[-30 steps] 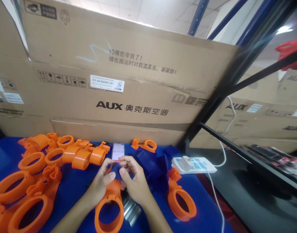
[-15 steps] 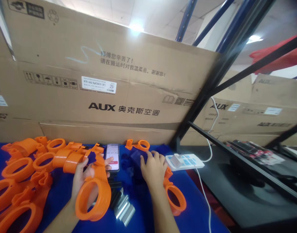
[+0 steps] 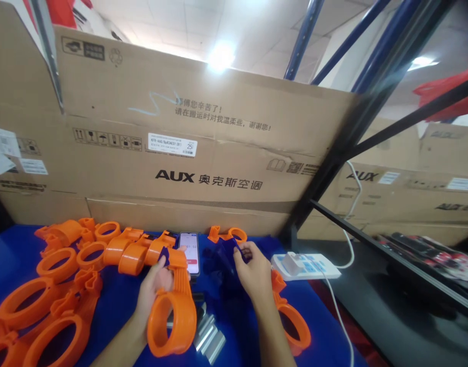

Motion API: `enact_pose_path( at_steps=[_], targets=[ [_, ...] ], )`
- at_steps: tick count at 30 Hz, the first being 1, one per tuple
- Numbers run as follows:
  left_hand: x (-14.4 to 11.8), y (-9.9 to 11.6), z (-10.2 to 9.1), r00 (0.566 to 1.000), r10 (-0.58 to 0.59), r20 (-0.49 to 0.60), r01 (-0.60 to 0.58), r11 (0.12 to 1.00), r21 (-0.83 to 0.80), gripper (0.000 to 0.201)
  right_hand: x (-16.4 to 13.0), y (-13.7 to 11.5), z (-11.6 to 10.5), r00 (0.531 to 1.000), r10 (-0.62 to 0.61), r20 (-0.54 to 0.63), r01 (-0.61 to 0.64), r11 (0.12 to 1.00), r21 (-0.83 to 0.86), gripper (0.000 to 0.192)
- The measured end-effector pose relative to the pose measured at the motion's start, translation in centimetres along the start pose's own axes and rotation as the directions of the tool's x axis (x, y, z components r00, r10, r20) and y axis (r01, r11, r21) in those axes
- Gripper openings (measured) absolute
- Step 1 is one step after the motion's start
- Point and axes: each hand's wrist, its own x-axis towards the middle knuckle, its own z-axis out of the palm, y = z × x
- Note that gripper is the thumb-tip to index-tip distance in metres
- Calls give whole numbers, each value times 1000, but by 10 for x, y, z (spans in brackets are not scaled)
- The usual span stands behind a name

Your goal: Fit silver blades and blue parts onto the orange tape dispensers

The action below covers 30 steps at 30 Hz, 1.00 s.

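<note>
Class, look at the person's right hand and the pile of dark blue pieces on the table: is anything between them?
Nothing visible: the right hand already rests on the pile of dark blue pieces, fingers pinching one.

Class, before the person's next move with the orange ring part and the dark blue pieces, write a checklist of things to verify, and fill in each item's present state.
1. Left hand grips orange ring part: ok.
2. Blue piece seated on its top end: cannot tell.
3. Right hand on the dark blue pieces: ok.
4. Phone screen unobstructed: ok.
5. Metal pieces clear of the ring part: not ok, partly beneath it.
</note>
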Motion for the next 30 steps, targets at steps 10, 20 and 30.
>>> enact_pose_path(
  at_steps=[10,20,30],
  targets=[
    [-3,-17,1,976,111,-189,-86,987,135,71,-45,-51,21,879,-298,373,93,873,478,8],
    [-3,-17,-5,915,313,-256,-203,903,379,63,-54,-63,9,782,-452,429,244,856,456,34],
    [-4,-16,-2,881,429,-202,-301,835,460,64,-50,-59,11,807,-502,310,368,839,401,41]
  ],
)
